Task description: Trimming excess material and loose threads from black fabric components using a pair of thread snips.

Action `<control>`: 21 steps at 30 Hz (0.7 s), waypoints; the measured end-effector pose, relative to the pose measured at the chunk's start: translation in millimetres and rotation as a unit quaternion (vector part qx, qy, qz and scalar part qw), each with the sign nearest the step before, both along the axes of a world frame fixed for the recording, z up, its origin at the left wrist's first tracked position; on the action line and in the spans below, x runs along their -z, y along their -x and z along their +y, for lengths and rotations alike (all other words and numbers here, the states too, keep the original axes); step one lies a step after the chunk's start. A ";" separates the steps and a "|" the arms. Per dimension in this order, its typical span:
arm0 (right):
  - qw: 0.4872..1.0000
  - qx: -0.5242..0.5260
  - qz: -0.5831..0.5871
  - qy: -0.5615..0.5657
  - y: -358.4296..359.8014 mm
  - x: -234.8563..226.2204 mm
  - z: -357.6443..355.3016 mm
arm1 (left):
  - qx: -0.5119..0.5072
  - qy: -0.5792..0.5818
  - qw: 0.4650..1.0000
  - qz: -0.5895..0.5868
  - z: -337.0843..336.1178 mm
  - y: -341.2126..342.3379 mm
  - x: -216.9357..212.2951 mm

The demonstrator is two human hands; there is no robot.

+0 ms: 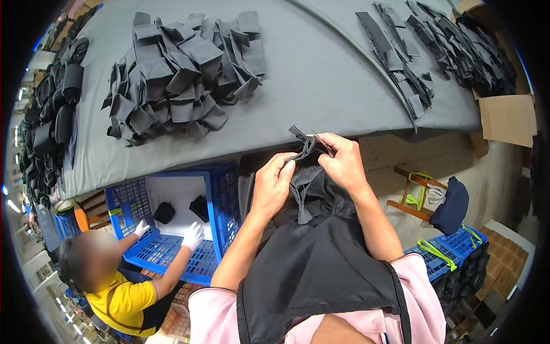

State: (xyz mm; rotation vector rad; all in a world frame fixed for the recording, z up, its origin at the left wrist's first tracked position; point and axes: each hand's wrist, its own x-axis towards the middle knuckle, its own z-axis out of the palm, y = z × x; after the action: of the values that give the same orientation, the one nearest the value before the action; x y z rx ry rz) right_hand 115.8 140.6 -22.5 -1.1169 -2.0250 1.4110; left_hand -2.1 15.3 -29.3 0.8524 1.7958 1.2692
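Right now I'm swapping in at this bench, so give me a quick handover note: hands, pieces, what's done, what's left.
Left hand and right hand both pinch one small black fabric piece at the table edge.
A heap of folded black pieces sits on the grey table; flat black strips lie far right.
More dark fabric hangs below the hands.
Which pile is finished can't be told.
A co-worker's gloved hands reach into the blue crate.

Black fabric pieces (183, 74) are piled at eleven o'clock on a grey table cover (321, 74). A blue crate (220, 200) with a white lining is seen at seven o'clock.
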 end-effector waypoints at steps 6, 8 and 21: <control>0.955 -0.065 0.029 0.287 -9.0 1.7 2.8 | -0.074 -0.052 0.988 -0.128 -2.0 -10.9 1.5; 0.912 -0.079 0.086 0.394 -18.9 3.6 -4.9 | -0.079 -0.042 0.977 -0.195 1.7 -7.4 -6.3; 0.941 -0.171 -0.078 -0.282 -19.7 -68.8 -14.6 | -0.076 -0.017 0.981 -0.177 3.0 2.2 -16.7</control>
State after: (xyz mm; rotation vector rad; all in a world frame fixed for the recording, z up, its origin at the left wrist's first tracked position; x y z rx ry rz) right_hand 135.6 125.9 46.3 -0.6626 -2.6003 0.7904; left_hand -4.3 18.3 -12.6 0.4753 1.5791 1.4502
